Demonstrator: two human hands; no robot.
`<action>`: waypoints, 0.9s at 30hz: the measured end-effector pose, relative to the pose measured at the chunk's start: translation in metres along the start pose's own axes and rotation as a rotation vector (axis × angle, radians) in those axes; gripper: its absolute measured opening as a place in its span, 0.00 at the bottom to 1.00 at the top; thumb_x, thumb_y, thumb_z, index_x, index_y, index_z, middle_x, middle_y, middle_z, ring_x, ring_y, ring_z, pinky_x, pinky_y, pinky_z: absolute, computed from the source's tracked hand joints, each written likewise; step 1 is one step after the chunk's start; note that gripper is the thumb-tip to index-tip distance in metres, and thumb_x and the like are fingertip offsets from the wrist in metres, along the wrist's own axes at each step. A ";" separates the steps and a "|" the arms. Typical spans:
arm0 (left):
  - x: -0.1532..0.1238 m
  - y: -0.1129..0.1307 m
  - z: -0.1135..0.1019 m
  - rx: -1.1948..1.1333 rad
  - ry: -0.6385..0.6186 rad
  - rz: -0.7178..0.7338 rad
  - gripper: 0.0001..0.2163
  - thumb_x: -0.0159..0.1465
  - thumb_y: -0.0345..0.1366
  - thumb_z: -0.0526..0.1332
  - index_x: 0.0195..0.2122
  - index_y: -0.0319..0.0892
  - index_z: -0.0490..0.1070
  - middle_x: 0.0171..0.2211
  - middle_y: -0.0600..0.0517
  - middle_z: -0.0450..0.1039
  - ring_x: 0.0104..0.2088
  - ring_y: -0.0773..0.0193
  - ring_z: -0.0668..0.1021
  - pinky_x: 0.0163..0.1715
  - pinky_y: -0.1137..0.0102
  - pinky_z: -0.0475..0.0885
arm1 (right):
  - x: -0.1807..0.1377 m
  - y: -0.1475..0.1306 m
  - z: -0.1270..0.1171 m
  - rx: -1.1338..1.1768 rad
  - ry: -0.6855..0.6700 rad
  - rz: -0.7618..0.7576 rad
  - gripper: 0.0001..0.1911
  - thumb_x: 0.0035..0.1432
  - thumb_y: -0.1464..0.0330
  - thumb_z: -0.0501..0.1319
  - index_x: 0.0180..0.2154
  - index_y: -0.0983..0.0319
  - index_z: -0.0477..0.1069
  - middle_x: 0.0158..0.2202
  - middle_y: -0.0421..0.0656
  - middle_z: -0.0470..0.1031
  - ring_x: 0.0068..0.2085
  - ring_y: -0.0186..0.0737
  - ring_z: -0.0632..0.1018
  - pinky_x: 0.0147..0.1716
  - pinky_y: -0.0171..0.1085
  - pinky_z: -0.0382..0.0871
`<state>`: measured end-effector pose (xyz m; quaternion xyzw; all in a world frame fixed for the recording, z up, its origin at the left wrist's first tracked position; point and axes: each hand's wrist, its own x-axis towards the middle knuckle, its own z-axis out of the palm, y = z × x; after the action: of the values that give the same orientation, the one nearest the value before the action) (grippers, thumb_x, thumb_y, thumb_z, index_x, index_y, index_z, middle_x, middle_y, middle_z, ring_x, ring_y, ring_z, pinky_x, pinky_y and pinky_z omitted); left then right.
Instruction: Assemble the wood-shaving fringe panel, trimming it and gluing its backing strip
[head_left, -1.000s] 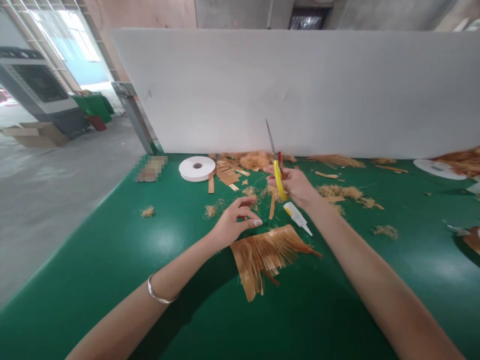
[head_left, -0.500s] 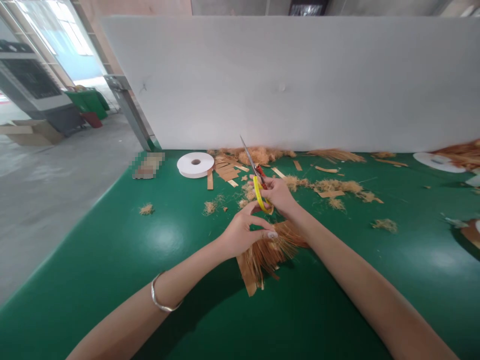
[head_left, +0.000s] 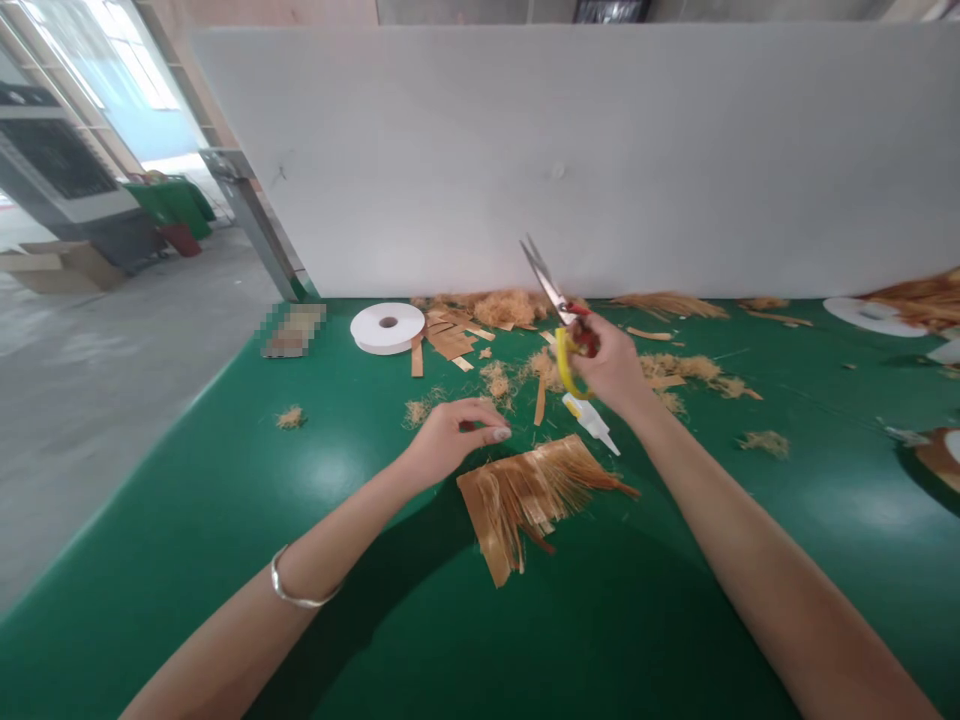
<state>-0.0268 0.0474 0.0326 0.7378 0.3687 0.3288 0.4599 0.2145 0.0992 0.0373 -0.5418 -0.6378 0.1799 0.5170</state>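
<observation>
My right hand (head_left: 619, 368) grips a pair of scissors (head_left: 552, 290) with red and yellow handles. The blades stand slightly apart and point up and away, over the far side of the table. My left hand (head_left: 452, 437) hovers with loosely bent fingers and a gap between thumb and forefinger; nothing shows in it. Just below it, a brown piece of fringe (head_left: 536, 480), cut into thin strands, lies flat on the green table (head_left: 585, 620). A white glue bottle (head_left: 589, 420) with a pointed nozzle lies between the fringe and my right hand.
A white roll of tape (head_left: 388, 322) lies at the back left beside brown strips (head_left: 448, 340). Tufts of tan fibre (head_left: 510, 306) are scattered along the white board (head_left: 480, 170) behind. Another white roll (head_left: 870, 314) is at the far right.
My right hand has carried the scissors up and right, and the blades have parted. My left hand has drawn back left from the fringe, uncovering it. The glue bottle now shows.
</observation>
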 end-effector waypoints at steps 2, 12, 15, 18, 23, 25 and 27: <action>-0.002 -0.004 -0.007 -0.013 0.016 -0.064 0.09 0.56 0.41 0.64 0.29 0.41 0.77 0.30 0.50 0.76 0.33 0.63 0.76 0.35 0.68 0.71 | -0.004 0.004 -0.024 -0.082 -0.024 0.034 0.19 0.42 0.60 0.64 0.36 0.64 0.70 0.30 0.42 0.71 0.29 0.35 0.72 0.30 0.35 0.68; -0.006 -0.004 -0.003 -0.190 0.060 -0.175 0.09 0.57 0.41 0.63 0.28 0.39 0.75 0.26 0.50 0.77 0.26 0.67 0.76 0.25 0.73 0.72 | -0.056 0.002 -0.077 -0.569 -0.686 0.091 0.14 0.48 0.64 0.59 0.38 0.62 0.73 0.24 0.41 0.70 0.25 0.35 0.68 0.23 0.34 0.59; -0.006 -0.006 0.001 -0.287 0.032 -0.222 0.11 0.57 0.42 0.64 0.29 0.38 0.73 0.25 0.50 0.76 0.27 0.66 0.78 0.30 0.71 0.75 | -0.065 -0.004 -0.071 -0.598 -0.772 0.068 0.13 0.48 0.66 0.58 0.37 0.61 0.74 0.25 0.40 0.72 0.24 0.33 0.67 0.22 0.33 0.56; -0.006 -0.009 0.002 -0.317 0.039 -0.233 0.12 0.56 0.43 0.64 0.28 0.37 0.71 0.24 0.51 0.75 0.26 0.67 0.78 0.30 0.70 0.75 | -0.070 -0.008 -0.063 -0.626 -0.825 0.022 0.10 0.48 0.66 0.57 0.32 0.60 0.75 0.23 0.39 0.71 0.22 0.33 0.66 0.22 0.33 0.55; -0.005 -0.009 0.001 -0.263 0.059 -0.194 0.11 0.57 0.42 0.63 0.27 0.37 0.71 0.22 0.53 0.73 0.24 0.70 0.76 0.28 0.72 0.74 | -0.075 -0.009 -0.056 -0.644 -0.881 -0.024 0.09 0.48 0.68 0.58 0.31 0.60 0.76 0.22 0.41 0.73 0.22 0.34 0.69 0.22 0.33 0.55; -0.006 -0.010 0.001 -0.248 0.055 -0.184 0.11 0.57 0.42 0.63 0.28 0.37 0.71 0.22 0.53 0.73 0.23 0.71 0.75 0.27 0.73 0.73 | -0.075 -0.011 -0.055 -0.662 -0.896 -0.037 0.09 0.47 0.69 0.58 0.31 0.60 0.76 0.24 0.42 0.74 0.23 0.35 0.70 0.22 0.32 0.55; -0.006 -0.011 0.002 -0.237 0.046 -0.179 0.12 0.58 0.42 0.63 0.28 0.37 0.71 0.23 0.53 0.73 0.23 0.71 0.74 0.27 0.73 0.73 | -0.075 -0.012 -0.054 -0.680 -0.908 -0.030 0.10 0.46 0.69 0.59 0.32 0.60 0.76 0.26 0.42 0.75 0.24 0.35 0.71 0.22 0.32 0.56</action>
<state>-0.0310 0.0447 0.0212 0.6348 0.4021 0.3447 0.5627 0.2452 0.0110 0.0338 -0.5370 -0.8259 0.1718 -0.0100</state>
